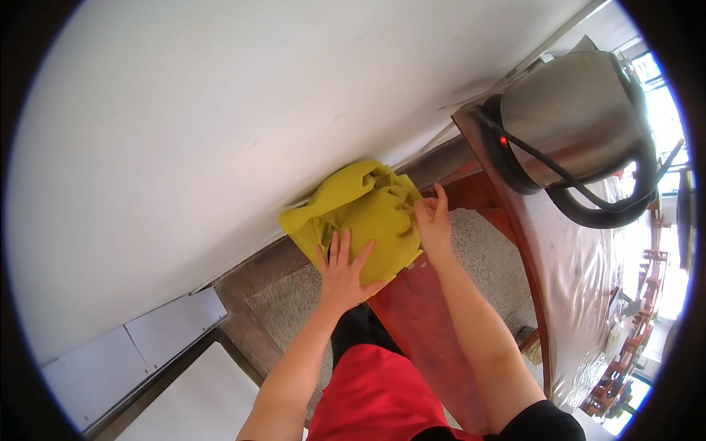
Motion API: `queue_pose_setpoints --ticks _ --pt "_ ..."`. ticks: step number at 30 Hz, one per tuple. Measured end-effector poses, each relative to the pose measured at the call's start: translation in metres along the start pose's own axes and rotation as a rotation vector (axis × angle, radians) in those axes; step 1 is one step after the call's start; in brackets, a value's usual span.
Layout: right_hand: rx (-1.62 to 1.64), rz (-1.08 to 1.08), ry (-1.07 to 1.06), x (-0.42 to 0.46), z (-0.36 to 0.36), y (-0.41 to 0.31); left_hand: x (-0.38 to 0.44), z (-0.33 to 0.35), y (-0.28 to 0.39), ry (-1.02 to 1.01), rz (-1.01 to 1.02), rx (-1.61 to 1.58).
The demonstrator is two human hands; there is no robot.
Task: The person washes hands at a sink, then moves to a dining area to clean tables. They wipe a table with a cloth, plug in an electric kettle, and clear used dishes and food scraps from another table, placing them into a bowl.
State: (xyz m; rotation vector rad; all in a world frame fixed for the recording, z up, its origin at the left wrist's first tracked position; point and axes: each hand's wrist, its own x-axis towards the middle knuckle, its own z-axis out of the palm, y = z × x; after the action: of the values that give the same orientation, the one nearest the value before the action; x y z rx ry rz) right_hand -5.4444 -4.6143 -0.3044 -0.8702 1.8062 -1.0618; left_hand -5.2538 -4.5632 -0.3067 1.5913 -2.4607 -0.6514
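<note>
A yellow-green fabric bag or bundle, crumpled along its upper part, rests at the end of a red wooden bench, close to the white wall. My left hand lies on its near side with fingers spread. At its right edge, my right hand has thumb and fingers bent near the fabric; whether they pinch it cannot be told. The contents of the bundle are hidden.
A stainless steel electric kettle with a lit red light and a black cord stands on a plastic-covered table at right. The white wall runs along the left. A white surface is at lower left.
</note>
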Motion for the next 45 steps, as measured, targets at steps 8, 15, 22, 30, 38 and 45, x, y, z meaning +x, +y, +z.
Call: queue_pose_setpoints --ticks 8,15,22,30,38,45 --pt "-0.876 -0.392 -0.288 -0.034 -0.007 0.033 0.039 0.031 -0.019 -0.356 -0.169 0.032" --pt "-0.665 -0.162 -0.167 -0.096 -0.068 0.042 0.027 -0.039 -0.018 0.334 -0.081 0.067" --pt "-0.664 0.263 -0.098 -0.2 -0.128 0.083 0.03 0.009 0.008 -0.242 0.049 0.178" --pt "-0.443 0.535 0.03 -0.308 -0.152 0.102 0.058 0.047 -0.024 -0.556 0.161 0.194" --pt "0.03 0.688 0.48 -0.474 -0.168 0.124 -0.027 -0.019 0.052 -0.234 0.186 0.241" --pt "0.57 0.8 0.886 -0.676 -0.131 0.205 -0.128 0.05 0.131 -0.893 0.292 0.0"
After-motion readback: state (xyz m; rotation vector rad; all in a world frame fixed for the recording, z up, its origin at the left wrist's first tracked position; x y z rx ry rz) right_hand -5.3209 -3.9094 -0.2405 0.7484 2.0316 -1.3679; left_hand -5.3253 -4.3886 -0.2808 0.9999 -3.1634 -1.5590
